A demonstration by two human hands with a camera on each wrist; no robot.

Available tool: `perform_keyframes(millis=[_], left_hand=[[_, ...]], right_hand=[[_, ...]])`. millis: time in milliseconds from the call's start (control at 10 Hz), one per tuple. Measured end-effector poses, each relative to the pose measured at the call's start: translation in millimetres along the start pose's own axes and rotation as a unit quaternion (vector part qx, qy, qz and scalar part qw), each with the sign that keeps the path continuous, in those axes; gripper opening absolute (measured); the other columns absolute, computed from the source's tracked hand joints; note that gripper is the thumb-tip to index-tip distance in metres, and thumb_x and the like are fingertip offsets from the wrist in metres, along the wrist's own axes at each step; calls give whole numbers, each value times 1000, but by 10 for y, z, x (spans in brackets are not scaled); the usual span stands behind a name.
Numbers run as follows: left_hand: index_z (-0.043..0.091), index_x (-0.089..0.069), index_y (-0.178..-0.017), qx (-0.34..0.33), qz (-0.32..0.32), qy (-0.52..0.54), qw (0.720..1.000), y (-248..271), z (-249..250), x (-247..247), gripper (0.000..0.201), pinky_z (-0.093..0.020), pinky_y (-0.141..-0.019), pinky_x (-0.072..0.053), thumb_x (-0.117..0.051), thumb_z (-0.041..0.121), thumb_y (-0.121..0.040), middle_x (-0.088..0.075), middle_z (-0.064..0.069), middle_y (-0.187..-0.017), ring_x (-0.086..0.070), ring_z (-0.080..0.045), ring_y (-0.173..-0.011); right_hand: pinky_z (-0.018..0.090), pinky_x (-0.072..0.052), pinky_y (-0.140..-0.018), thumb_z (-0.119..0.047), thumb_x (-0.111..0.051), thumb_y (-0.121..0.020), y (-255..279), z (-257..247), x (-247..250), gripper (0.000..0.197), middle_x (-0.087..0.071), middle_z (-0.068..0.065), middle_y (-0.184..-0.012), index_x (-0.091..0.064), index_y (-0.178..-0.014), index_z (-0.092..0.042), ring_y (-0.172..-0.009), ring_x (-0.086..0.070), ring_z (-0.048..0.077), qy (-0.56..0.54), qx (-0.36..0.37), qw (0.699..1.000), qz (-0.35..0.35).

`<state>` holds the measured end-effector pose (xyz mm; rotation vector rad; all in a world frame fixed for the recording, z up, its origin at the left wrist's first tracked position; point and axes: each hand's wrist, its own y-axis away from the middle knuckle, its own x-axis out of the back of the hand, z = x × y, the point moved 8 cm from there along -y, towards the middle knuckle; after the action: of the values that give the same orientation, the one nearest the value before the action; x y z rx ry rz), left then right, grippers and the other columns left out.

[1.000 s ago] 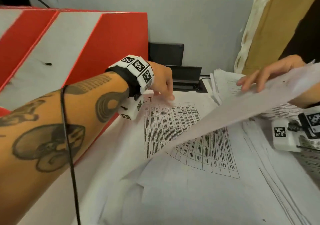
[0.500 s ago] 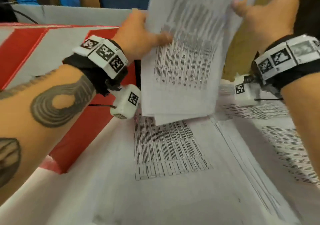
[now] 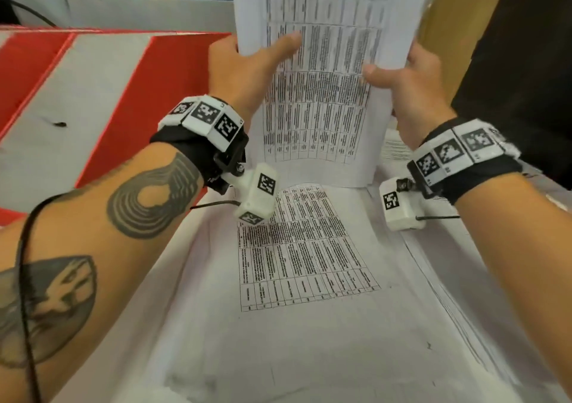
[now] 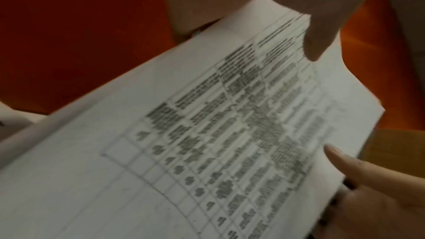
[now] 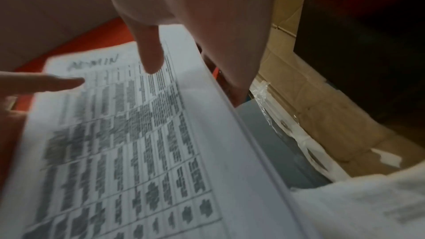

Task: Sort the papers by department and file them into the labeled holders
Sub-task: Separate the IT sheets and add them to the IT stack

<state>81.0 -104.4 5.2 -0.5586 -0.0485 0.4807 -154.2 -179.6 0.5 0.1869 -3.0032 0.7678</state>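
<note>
Gripping both side edges, a white printed-table paper bundle (image 3: pixel 325 62) was held upright by left hand (image 3: pixel 244 71) and right hand (image 3: pixel 411 89), fingers and thumbs pinching it.

We note the surface (image 3: pixel 192 325) is white and almost fully covered by loose papers. A sheet with a printed table (image 3: pixel 303 247) lies flat at centre. A fanned pile of sheets (image 3: pixel 483 278) overlaps along its right side. A red-and-white box (image 3: pixel 102 93) borders its left.

Left grip (image 3: pixel 247 68), right grip (image 3: pixel 408 83) raised, thumbs pinching sheets.
</note>
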Motion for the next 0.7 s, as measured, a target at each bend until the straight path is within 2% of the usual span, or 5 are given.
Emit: perform_keyframes(millis=[200, 300, 400, 600, 700], left_hand=[[17, -74, -94, -32, 25, -15, 999, -98, 116, 15, 15, -24, -75, -61, -76, 31, -91, -79, -3, -100, -74, -8, -86], [21, -65, -91, -2, 5, -22, 1000, -61, -52, -4, 20, -10, -64, -52, -77, 37, -90, -74, 5, -95, -65, 13, -69], [27, -65, -94, 40, -30, -46, 998, 19, -414, -21, 19, -4, -61, -48, -79, 38, -88, -71, 15, -96, -66, 12, -74], [23, -74, -112, 140, -107, -65, 982, 57, -716, -101, 29, -33, -91, -59, -82, 33, -87, -79, 7, -105, -76, -11, -97], [15, -72, -105, 174, -83, 3, 981, 30, -687, -183, 24, -31, -83, -60, -79, 32, -90, -80, -2, -99, -78, -21, -93]], right_hand=[[35, -58, -98, -3, -66, -94, -47, -82, -27, 32, -73, -7, -117, -63, -123, -16, -108, -71, 10, -34, 17, 999, 24], [40, -57, -100, -5, -70, -89, -39, 126, -77, 36, -75, -4, -118, -64, -123, -16, -108, -72, 14, -36, -36, 999, 14], [46, -56, -103, -4, -69, -91, 61, 402, -108, 30, -75, -2, -117, -67, -117, -17, -110, -71, 18, -20, -89, 996, 7], [65, -56, -91, 1, -67, -92, 46, 272, 412, 20, -73, 22, -114, -65, -112, 1, -105, -72, 43, -177, -155, 965, 115], [64, -55, -94, 1, -59, -96, 73, 413, 710, 33, -70, 20, -126, -61, -129, -1, -115, -68, 44, -256, -217, 930, 151]])
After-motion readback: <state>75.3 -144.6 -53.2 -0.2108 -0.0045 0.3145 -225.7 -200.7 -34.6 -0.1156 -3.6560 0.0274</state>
